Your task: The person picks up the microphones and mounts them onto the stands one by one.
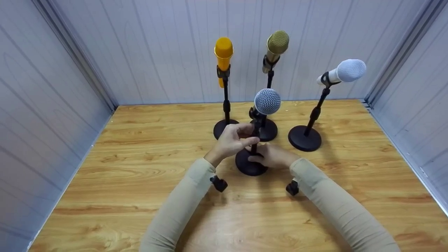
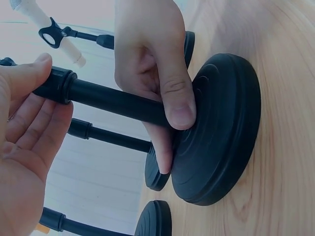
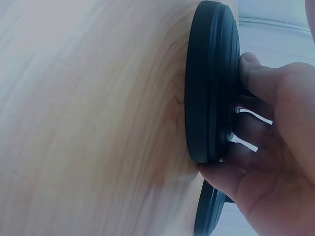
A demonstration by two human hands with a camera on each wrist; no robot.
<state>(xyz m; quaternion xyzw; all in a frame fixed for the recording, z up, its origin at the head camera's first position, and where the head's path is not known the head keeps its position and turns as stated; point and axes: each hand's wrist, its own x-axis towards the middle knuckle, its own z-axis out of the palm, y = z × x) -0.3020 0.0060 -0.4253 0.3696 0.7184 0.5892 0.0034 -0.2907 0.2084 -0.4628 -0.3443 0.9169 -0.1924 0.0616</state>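
Note:
A microphone with a silver mesh head sits in the clip of a short black desk stand, tipped toward me. My left hand grips the stand's pole partway up, its thumb and fingers around the black collar in the left wrist view. Lower down, my right hand holds the foot of the pole, thumb on one side and fingers on the other, just over the round base. In the right wrist view the base is edge-on at the wood surface, the right fingers against its top.
Behind stand a yellow microphone and a gold microphone, each on a black stand. A white microphone on its own stand leans to the right. Pale panel walls enclose the wooden table at the back and sides.

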